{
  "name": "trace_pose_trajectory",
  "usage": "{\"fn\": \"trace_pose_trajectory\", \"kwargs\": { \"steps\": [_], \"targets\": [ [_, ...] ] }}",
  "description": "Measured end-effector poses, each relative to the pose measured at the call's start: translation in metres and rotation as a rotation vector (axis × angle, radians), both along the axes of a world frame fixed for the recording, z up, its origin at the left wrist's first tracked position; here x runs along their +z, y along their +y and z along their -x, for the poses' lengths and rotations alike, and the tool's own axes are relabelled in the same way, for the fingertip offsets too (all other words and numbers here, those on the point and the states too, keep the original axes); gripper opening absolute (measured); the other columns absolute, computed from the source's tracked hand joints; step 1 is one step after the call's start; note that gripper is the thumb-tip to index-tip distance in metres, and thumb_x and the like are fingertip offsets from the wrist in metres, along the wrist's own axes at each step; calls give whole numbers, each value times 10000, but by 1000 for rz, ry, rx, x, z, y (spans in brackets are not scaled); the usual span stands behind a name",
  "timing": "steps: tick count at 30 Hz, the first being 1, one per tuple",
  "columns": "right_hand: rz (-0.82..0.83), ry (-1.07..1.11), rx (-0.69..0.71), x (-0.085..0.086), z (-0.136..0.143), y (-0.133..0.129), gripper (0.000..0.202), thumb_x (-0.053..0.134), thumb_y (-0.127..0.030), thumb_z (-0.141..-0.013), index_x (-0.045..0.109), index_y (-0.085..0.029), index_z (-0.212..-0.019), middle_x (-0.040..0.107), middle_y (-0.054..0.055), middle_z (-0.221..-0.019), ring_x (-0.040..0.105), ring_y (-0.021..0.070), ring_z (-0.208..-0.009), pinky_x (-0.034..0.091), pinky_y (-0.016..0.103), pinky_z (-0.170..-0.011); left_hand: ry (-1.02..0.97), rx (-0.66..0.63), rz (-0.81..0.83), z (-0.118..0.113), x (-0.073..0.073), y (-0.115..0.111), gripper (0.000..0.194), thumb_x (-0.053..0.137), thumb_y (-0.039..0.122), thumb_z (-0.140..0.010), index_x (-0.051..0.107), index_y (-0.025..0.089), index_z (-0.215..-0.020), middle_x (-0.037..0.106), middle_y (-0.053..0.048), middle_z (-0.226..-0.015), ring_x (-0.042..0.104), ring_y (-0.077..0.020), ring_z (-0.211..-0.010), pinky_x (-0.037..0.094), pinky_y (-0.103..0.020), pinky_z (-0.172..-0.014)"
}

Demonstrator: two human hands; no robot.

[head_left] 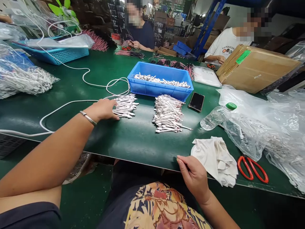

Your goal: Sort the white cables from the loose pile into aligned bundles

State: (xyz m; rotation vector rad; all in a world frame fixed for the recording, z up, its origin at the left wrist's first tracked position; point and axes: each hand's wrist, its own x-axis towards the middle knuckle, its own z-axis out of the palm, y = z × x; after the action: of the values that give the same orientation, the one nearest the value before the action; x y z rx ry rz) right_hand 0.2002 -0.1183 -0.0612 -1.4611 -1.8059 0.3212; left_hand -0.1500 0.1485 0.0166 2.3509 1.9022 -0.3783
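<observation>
My left hand [103,109], a metal bangle at its wrist, reaches to the left end of a pile of short white cables [126,106]. Its thumb and fingers are spread apart and touch the cable ends; some fingertips are hidden. To the right lies a larger pile of short white cables [168,114], stacked mostly side by side, with one sticking out. Close to the table's front edge, my right hand [194,178] is closed, thumb against the curled forefinger, and nothing shows in it. Behind the piles stands a blue bin [159,88] holding many more white pieces.
On the right are a phone [196,101], a bottle [213,118], a white cloth [216,159], red-handled scissors [253,169], plastic bags [269,127] and a cardboard box [257,68]. A white cord [69,103] crosses the left, near a basket [57,56]. Two people sit opposite.
</observation>
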Motion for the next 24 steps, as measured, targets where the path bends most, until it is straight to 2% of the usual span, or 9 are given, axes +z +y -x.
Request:
{"fn": "trace_pose_trajectory", "kwargs": {
  "steps": [4,10,13,15,18,20,22,24],
  "targets": [
    [1,-13,4,-1,0,0,188,541,-155,-842,619,-187,-1009,638,70,-802,577,180,-730,463,330,-674,12,-16,-123,-2,-4,-3,864,634,664,-555,496,149,-1235,553,-221,-1149,494,-402,-1035,399,-396,-769],
    [-27,-19,7,-1,0,1,186,542,-148,-838,621,-179,-1003,636,68,-801,580,177,-732,463,321,-675,-64,18,-248,-2,-12,-3,767,555,664,-661,548,83,-1162,584,-234,-1074,509,-394,-1009,393,-411,-789],
    [-51,-16,5,0,0,1,181,542,-145,-838,621,-183,-996,633,60,-785,579,173,-714,461,315,-658,-94,40,-350,-15,-11,-14,703,575,606,-683,555,80,-1149,587,-229,-1071,506,-399,-1016,393,-440,-801],
    [-68,-14,3,0,0,1,178,549,-139,-833,622,-184,-989,629,54,-772,574,170,-700,457,313,-646,-141,-43,-408,-33,-9,-29,578,578,505,-720,558,103,-1134,586,-202,-1097,503,-379,-1041,395,-451,-832],
    [-69,-11,-1,0,1,2,187,561,-128,-826,621,-183,-995,624,54,-771,565,172,-701,452,316,-643,-316,-320,-343,-75,-4,-59,400,511,363,-790,559,142,-1120,600,-122,-1120,517,-273,-1064,383,-376,-920],
    [-67,-10,-4,0,1,2,194,565,-122,-823,619,-181,-1000,622,57,-776,561,175,-707,449,320,-646,-391,-484,-290,-106,-1,-78,356,488,318,-813,551,151,-1122,606,-96,-1101,518,-231,-1056,381,-339,-928],
    [-69,-9,-3,0,1,1,196,568,-116,-820,617,-179,-999,619,56,-773,556,174,-708,447,321,-650,-381,-586,-283,-136,1,-93,298,486,287,-821,565,157,-1078,610,-97,-1054,522,-235,-1014,396,-350,-880],
    [-69,-8,0,0,1,1,196,569,-113,-819,615,-181,-997,617,53,-769,552,173,-707,445,321,-652,-319,-620,-329,-162,2,-99,215,467,229,-829,579,143,-992,611,-116,-998,519,-254,-975,397,-372,-822]
  ]
}}
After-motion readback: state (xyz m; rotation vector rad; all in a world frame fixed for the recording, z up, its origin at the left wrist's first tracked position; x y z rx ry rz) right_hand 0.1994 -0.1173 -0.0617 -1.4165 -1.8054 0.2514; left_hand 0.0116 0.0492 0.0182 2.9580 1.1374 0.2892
